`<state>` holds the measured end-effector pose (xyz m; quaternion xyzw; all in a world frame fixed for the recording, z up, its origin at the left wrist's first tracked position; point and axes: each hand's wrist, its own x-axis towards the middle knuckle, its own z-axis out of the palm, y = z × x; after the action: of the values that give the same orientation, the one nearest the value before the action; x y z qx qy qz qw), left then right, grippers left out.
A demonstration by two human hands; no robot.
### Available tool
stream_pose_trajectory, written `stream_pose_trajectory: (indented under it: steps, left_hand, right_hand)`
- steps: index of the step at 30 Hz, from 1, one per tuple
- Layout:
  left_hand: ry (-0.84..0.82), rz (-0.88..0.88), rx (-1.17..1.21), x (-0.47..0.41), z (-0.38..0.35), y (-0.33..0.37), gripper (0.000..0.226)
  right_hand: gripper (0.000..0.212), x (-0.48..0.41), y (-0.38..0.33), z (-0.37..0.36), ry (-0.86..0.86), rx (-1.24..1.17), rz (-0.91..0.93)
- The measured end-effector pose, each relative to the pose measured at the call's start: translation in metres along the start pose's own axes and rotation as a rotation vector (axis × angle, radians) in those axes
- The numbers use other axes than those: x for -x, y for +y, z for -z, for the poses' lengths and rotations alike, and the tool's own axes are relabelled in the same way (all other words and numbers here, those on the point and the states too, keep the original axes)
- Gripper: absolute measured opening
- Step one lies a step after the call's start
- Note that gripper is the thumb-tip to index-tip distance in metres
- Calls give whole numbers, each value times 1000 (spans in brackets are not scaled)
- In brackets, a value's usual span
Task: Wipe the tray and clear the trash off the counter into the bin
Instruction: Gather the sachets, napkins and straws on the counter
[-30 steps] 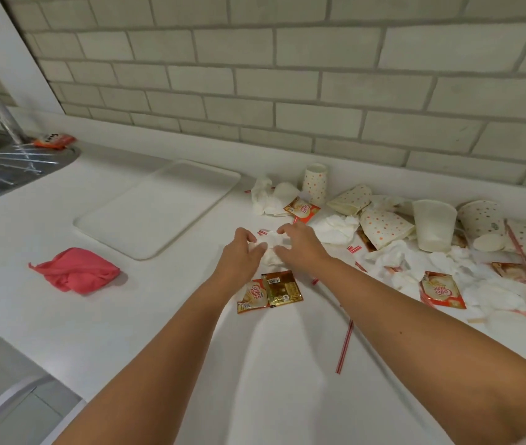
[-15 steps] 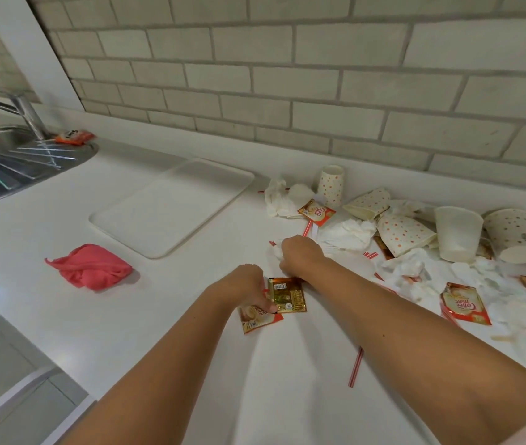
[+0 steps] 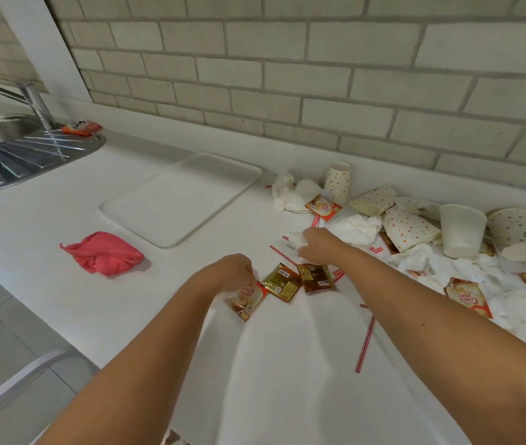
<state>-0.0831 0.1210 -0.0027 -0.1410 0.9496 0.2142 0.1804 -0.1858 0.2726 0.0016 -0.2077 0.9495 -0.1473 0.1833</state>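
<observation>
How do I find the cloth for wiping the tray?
Start at the metal sink at the counter's left end, then look right to the flat white tray. The cloth lies just left of it, nearer you: crumpled, soft and the only pink thing.

matt white counter [image 3: 62, 300], glossy foil sachets [image 3: 282, 285] — brushed-metal sink [image 3: 14, 155], paper cups [image 3: 409, 231]

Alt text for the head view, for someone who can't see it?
Two bare hands clear a littered white counter: the left hand pinches a creamer sachet, the right hand grips crumpled tissue. Paper cups and straws lie right; a white tray, pink cloth and sink left.
</observation>
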Motion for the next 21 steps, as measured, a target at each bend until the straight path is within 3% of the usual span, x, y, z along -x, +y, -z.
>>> stream_pose_trajectory:
  steps: [5,9,11,15,21]
  left_hand:
    - [55,15,124,-6,3,11,26]
    - [245,47,185,-9,0,23,23]
    - [325,68,139,-9,0,28,30]
    - [421,82,-78,-7,-2,36,32]
    - [392,108,-344,-1,-1,42,13]
  right_hand:
    - [33,5,6,-8,-40,29,-48]
    - [29,12,10,-11,-65,66,-50]
    - [27,16,11,-6,-78,65,-25]
    - [46,28,12,1,-176,74,-114]
    - [44,29,15,-8,-128,104,-110]
